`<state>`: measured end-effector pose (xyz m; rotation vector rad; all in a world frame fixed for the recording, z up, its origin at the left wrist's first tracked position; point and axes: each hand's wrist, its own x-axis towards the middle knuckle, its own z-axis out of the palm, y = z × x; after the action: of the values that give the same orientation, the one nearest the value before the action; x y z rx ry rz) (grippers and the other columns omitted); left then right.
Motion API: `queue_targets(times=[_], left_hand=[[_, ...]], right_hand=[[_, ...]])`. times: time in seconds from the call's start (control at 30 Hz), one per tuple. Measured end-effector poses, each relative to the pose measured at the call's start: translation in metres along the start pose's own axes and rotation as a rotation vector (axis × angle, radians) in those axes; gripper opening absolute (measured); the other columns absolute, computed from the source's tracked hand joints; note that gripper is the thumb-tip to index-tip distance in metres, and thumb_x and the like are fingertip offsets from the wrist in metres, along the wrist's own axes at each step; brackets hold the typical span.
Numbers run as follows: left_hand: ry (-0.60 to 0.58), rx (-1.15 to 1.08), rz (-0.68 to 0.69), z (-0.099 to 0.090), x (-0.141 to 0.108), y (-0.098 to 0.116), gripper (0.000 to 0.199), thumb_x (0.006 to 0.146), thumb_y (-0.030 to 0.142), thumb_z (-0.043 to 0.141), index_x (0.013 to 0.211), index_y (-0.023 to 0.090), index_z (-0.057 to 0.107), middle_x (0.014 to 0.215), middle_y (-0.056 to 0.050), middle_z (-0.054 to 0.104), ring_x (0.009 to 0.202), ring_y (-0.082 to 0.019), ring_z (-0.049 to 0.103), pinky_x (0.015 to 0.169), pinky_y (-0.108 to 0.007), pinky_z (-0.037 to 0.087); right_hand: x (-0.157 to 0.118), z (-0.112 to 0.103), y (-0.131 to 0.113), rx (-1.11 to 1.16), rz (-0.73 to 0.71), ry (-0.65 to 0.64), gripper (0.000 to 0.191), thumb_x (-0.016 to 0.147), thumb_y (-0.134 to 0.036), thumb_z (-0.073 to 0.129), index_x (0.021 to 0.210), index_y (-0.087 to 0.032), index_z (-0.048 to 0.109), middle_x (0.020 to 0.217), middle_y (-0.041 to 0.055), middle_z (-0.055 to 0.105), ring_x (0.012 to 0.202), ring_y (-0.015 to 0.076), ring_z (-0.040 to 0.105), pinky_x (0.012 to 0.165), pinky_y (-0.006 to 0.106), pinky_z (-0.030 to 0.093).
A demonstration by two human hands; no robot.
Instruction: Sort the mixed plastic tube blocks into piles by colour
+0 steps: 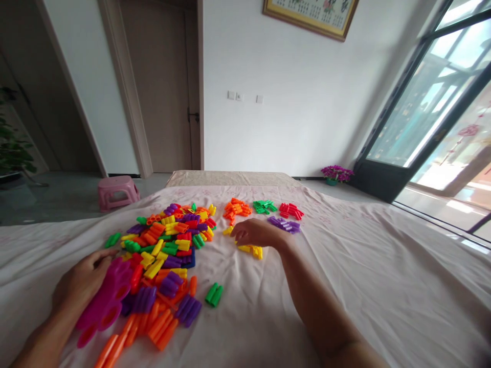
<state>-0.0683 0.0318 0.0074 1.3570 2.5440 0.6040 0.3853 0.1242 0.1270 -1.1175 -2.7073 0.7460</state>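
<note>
My left hand is at the left edge of a large mixed pile of plastic pieces, its fingers closed beside a magenta scalloped piece; what they grip is unclear. My right hand reaches over the cloth, fingers bent down, with a yellow piece at its fingertips. Just below it lie yellow pieces. Sorted groups sit beyond and beside it: orange, green, red and purple. A green piece lies apart, right of the pile.
A pale patterned cloth covers the wide surface. Behind it on the left stands a pink stool. Magenta flowers stand by the wall near a glass door. A closed brown door is at the back.
</note>
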Motion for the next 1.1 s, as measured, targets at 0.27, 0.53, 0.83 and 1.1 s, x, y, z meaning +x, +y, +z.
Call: queue_targets(times=[0.27, 0.53, 0.83, 1.1], left_hand=[[-0.021, -0.042, -0.043, -0.005, -0.006, 0.007, 0.053, 0.089, 0.058, 0.032, 0.119, 0.029, 0.066, 0.09, -0.008, 0.072, 0.07, -0.024, 0.064, 0.062, -0.029, 0.044], [-0.049, -0.032, -0.08, -0.005, -0.006, 0.008, 0.054, 0.088, 0.059, 0.03, 0.12, 0.032, 0.065, 0.092, -0.008, 0.071, 0.073, -0.027, 0.065, 0.064, -0.033, 0.045], [-0.053, -0.032, -0.08, -0.004, -0.005, 0.008, 0.058, 0.087, 0.062, 0.028, 0.121, 0.032, 0.064, 0.093, -0.008, 0.072, 0.072, -0.026, 0.065, 0.063, -0.032, 0.044], [-0.03, -0.011, -0.043, -0.007, -0.006, 0.01, 0.057, 0.087, 0.059, 0.029, 0.119, 0.03, 0.066, 0.087, -0.008, 0.072, 0.069, -0.027, 0.065, 0.061, -0.033, 0.045]], right_hand=[[0.015, 0.062, -0.058, -0.172, -0.238, -0.319, 0.044, 0.071, -0.045, 0.079, 0.109, -0.026, 0.07, 0.102, 0.0012, 0.07, 0.081, 0.0155, 0.064, 0.064, 0.021, 0.041], [0.017, 0.076, -0.055, -0.248, -0.22, -0.307, 0.042, 0.069, -0.049, 0.078, 0.101, -0.023, 0.068, 0.089, -0.0014, 0.069, 0.071, 0.0144, 0.06, 0.054, 0.021, 0.032], [0.019, 0.019, -0.005, 0.047, 0.026, 0.379, 0.015, 0.082, -0.028, 0.064, 0.09, -0.016, 0.069, 0.078, -0.0009, 0.065, 0.066, 0.0094, 0.053, 0.057, 0.019, 0.033], [0.016, 0.001, 0.091, 0.143, 0.436, 0.791, 0.026, 0.078, -0.025, 0.056, 0.096, -0.013, 0.07, 0.074, 0.0031, 0.069, 0.069, 0.0167, 0.064, 0.06, 0.023, 0.044]])
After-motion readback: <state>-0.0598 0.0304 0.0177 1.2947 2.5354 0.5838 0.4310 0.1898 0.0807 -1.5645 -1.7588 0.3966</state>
